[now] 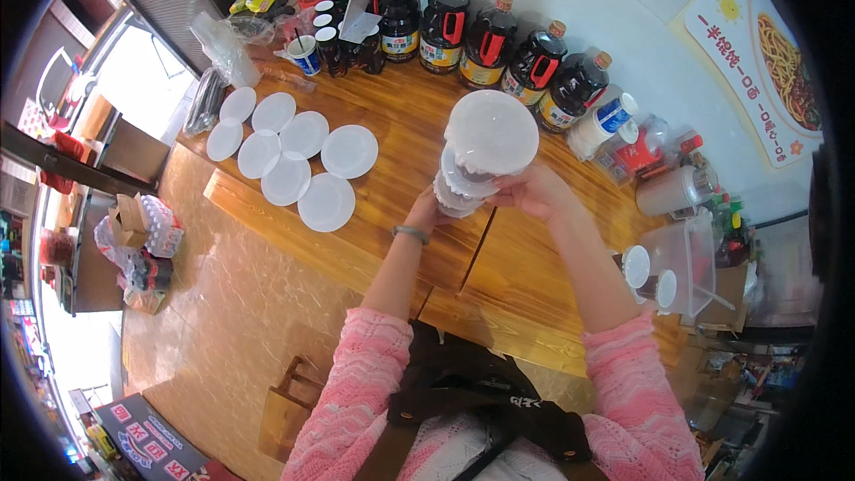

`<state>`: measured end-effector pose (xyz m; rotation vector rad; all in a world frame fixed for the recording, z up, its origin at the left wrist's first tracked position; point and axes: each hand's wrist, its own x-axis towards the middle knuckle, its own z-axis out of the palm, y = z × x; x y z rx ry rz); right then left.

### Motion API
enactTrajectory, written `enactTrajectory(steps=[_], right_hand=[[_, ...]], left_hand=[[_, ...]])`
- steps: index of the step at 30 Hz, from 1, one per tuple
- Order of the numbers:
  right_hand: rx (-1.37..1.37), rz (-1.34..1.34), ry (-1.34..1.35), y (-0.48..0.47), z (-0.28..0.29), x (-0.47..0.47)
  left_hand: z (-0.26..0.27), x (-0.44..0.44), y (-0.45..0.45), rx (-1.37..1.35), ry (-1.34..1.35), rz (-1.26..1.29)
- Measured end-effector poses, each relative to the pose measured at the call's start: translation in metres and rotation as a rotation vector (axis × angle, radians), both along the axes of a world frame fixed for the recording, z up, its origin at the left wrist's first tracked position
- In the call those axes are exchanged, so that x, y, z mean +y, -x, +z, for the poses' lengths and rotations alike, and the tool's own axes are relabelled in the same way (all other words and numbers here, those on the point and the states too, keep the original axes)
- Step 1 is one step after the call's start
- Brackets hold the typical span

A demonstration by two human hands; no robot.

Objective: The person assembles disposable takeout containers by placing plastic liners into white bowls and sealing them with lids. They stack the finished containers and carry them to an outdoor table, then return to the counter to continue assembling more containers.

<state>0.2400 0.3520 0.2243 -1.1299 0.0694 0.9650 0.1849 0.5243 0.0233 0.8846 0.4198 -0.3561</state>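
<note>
A stack of translucent plastic tubs with white lids (492, 131) stands tilted in view above the wooden table (401, 120). My left hand (426, 210), with a bangle at the wrist, is at the lower left side of the stack. On its right side, my right hand (534, 190) has its fingers against the rim of a middle tub. The stack hides part of both hands. Several round translucent lids (350, 151) lie at the left of the table, some overlapping.
Large dark sauce bottles (443, 27) line the wall, with capped black cups (328, 47) at their left. Nested clear cups (227, 53) stand at the far left corner. On the right are a clear jar (674, 192), a plastic bin (681, 260) and lidded cups (635, 266).
</note>
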Motion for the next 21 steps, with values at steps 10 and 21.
enactTrajectory(steps=[10,21], right_hand=[[-0.009,-0.088,-0.046,0.070,-0.004,-0.042],[0.065,-0.054,-0.130,0.199,0.075,-0.105]], left_hand=[[0.056,-0.059,0.073,-0.142,0.035,0.295],[0.043,-0.106,0.232,0.317,0.516,0.186]])
